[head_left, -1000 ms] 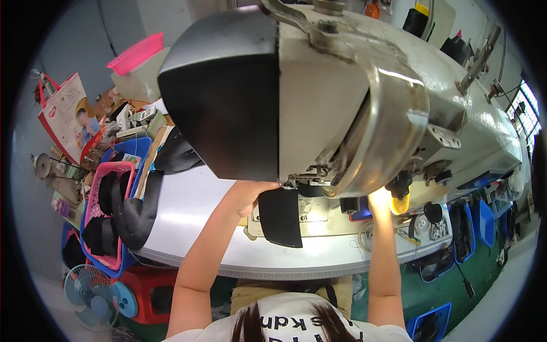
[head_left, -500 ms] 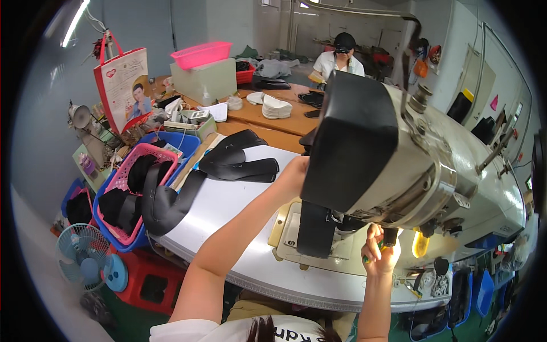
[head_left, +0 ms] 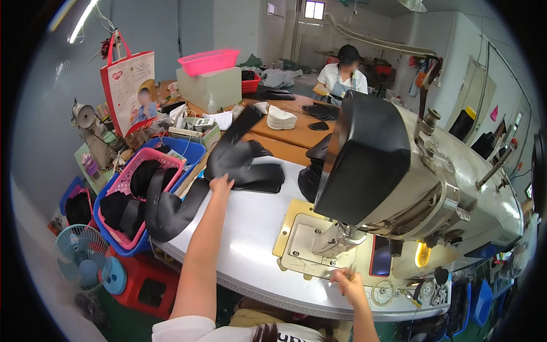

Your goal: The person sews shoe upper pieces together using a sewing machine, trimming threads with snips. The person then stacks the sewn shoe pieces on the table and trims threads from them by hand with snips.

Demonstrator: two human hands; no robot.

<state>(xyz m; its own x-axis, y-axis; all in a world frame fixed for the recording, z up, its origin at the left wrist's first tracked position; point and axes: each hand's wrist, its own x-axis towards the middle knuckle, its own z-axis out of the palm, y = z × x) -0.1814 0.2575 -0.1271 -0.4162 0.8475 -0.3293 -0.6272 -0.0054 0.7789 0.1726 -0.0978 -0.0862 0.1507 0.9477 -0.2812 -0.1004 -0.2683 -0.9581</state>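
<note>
My left hand grips the near edge of a curved black leather-like piece. That piece is tilted up and blurred at its far end, over similar black pieces at the left of the white table. By the front edge of the sewing machine's metal needle plate, my right hand is closed around a small slim tool. Only its tip shows above the fingers; its kind is unclear. No black piece lies under the presser foot.
The large sewing machine head fills the right. More black material lies behind the needle area. A pink basket inside a blue bin stands left. Across the brown table sits a person. A phone rests beneath the machine arm.
My left hand has moved left from behind the machine head, carrying the black piece to the others. My right hand has drawn down and left from under the machine, exposing the needle plate.
</note>
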